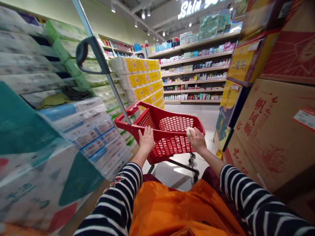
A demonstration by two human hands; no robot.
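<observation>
Head view: red cart (pixel 169 133) in front of me on pale floor (pixel 209 137), shop aisle. Cart's long axis runs crosswise, handle end left, narrow nose right. Left hand (pixel 147 140) lies on cart's near rim, fingers extended, unclenched. Right hand (pixel 197 140) grasps a white wad (pixel 188 131) at that rim, noseward. Packs (pixel 97 131) left of cart, cartons (pixel 278 131) right, stocked shelves (pixel 194 71) beyond.

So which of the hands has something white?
The right hand, clutching a small white wad; the left hand lies open against the red plastic cart.
</observation>
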